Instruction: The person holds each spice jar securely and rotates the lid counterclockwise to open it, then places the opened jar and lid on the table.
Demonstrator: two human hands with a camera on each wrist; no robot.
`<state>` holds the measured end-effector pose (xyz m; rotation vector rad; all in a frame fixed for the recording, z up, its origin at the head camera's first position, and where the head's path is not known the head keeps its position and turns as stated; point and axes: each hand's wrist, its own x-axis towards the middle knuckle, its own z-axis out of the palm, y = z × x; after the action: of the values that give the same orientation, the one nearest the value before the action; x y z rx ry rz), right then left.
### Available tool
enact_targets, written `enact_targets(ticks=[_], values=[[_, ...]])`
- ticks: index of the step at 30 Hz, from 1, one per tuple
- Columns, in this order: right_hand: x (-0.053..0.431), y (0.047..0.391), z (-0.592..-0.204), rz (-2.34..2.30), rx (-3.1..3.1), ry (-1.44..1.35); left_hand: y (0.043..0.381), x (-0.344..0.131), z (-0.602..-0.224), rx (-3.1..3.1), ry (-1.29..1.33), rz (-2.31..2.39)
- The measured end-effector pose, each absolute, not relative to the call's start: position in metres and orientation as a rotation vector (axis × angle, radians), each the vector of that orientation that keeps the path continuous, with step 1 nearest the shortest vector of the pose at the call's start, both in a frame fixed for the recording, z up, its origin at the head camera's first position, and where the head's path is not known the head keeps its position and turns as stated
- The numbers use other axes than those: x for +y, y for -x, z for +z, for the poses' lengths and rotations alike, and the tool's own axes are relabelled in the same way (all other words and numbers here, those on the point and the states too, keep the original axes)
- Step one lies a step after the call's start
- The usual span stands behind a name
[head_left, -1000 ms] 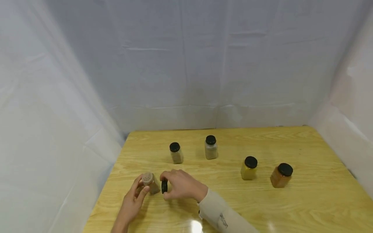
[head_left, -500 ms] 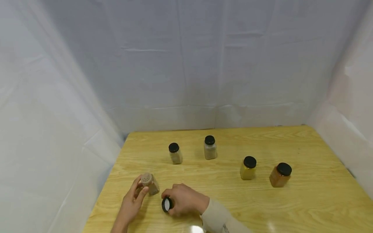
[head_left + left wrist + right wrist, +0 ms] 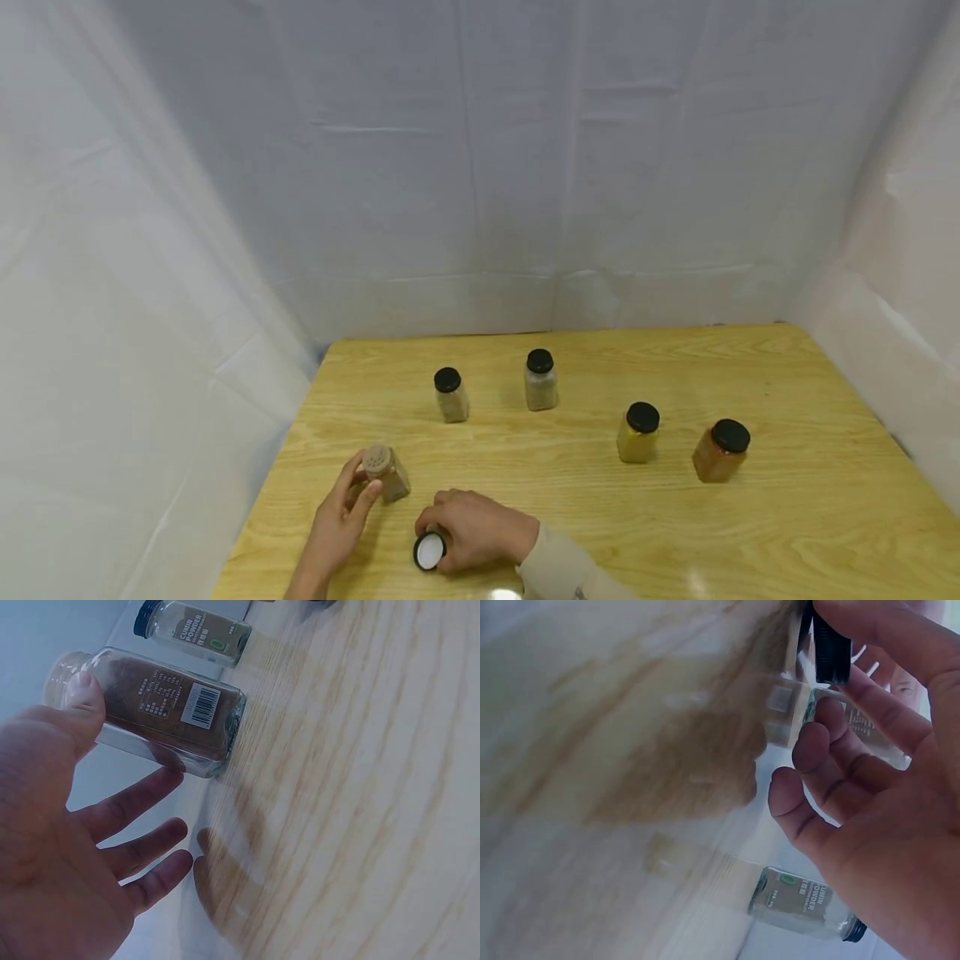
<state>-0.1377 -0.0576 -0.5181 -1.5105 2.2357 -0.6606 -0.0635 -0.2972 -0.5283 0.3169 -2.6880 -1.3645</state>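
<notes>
My left hand [image 3: 341,518] holds an uncapped spice jar [image 3: 394,482] near its perforated shaker top, and the jar stands on the table. In the left wrist view, the thumb lies against the jar's neck; brown powder and a barcode label show through the glass jar [image 3: 169,709], while the other fingers spread below. To the right and nearer the table's front, my right hand [image 3: 480,527] pinches a black lid [image 3: 429,552] by its rim, white inside facing up. In the right wrist view, the lid [image 3: 832,649] appears edge-on between thumb and finger, close to the tabletop.
A jar labelled cumin powder [image 3: 199,634] stands behind the held jar. Farther right are a jar with pale contents [image 3: 541,387], a yellow spice jar [image 3: 637,442] and a reddish-brown spice jar [image 3: 717,460], all black-capped. White cloth [image 3: 480,167] surrounds the wooden table [image 3: 570,492].
My right hand has moved the lid away from the jar, toward the table's front, and turned its white inside upward. The left hand keeps its hold on the jar, nearly still.
</notes>
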Motion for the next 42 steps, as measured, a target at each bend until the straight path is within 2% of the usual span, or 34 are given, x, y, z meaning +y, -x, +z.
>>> enact_targets(ticks=[14,23,27,32,37,42], values=[[-0.054,0.141,-0.512,-0.609,2.257,1.464,0.064,-0.301,-0.523,-2.694,-0.269,-1.312],[-0.023,0.198,-0.464,-0.884,2.438,1.179,0.073,-0.317,-0.473,-2.857,-0.154,-1.141],[-0.021,0.226,-0.446,-1.021,2.574,1.154,0.103,-0.311,-0.443,-2.946,-0.062,-1.045],[-0.031,0.248,-0.442,-0.931,2.743,1.139,0.162,-0.288,-0.422,-3.110,0.150,-0.852],[-0.048,0.257,-0.443,-0.715,2.886,1.143,0.211,-0.269,-0.417,-3.271,0.247,-0.720],[-0.063,0.255,-0.446,-0.530,2.959,1.157,0.231,-0.264,-0.424,-3.373,0.279,-0.624]])
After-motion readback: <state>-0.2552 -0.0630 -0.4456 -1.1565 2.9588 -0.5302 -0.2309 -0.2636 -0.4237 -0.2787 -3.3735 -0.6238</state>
